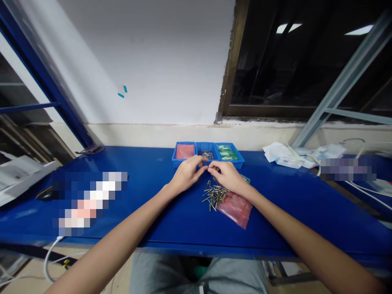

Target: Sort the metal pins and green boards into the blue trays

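Observation:
My left hand [189,173] and my right hand [225,173] meet fingertip to fingertip just in front of the blue bins. Each has its fingers pinched together; whatever they hold between them is too small to make out. Below my right hand lies a loose pile of small metal pins [214,196]. A pink plastic bag [237,210] lies flat beside the pile, partly under my right wrist. Behind my hands stand a bin with pink bags [185,151], a bin with more metal pins [206,154] and a bin with green bags [226,152].
The blue table [147,163] runs along a white wall. White papers and packets [284,156] with cables lie at the back right. On the left are a blurred-out object [88,206], a dark mouse [45,193] and papers [23,173].

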The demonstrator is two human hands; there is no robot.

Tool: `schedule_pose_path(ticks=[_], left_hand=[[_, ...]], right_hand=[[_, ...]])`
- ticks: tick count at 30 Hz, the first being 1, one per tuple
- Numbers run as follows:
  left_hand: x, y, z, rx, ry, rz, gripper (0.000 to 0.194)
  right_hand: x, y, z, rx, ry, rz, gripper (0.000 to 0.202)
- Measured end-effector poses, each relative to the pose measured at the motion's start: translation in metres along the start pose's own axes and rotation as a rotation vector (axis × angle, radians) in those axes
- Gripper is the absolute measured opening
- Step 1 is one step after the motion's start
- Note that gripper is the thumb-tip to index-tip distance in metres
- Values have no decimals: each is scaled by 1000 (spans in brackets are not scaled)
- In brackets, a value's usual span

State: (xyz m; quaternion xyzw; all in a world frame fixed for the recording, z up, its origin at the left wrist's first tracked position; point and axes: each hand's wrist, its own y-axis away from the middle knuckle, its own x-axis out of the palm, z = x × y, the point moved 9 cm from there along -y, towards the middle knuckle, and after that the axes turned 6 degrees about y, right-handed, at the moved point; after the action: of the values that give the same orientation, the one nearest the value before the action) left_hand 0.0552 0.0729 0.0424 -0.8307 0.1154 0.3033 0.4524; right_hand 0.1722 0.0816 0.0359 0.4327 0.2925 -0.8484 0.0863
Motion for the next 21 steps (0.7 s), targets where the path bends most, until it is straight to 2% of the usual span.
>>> schedule_pose_path(ticks=[4, 11, 14, 18, 21], left_hand=[[4, 3, -2, 44, -132, 56, 14], [8, 5, -3, 27, -216, 70, 14], [9, 5, -2, 18, -219, 88, 15], [14, 5, -4, 46, -195, 148, 19], [16, 5, -6, 64, -157, 155, 18]], right_hand=[[1, 0, 2, 4, 11, -1, 18], [1, 1, 9, -61, 16, 17, 26], [-3, -1, -1, -4, -46, -12, 30], [-5, -5, -20, 75, -153, -28, 14], [1, -6, -24, 88, -206, 21, 22]])
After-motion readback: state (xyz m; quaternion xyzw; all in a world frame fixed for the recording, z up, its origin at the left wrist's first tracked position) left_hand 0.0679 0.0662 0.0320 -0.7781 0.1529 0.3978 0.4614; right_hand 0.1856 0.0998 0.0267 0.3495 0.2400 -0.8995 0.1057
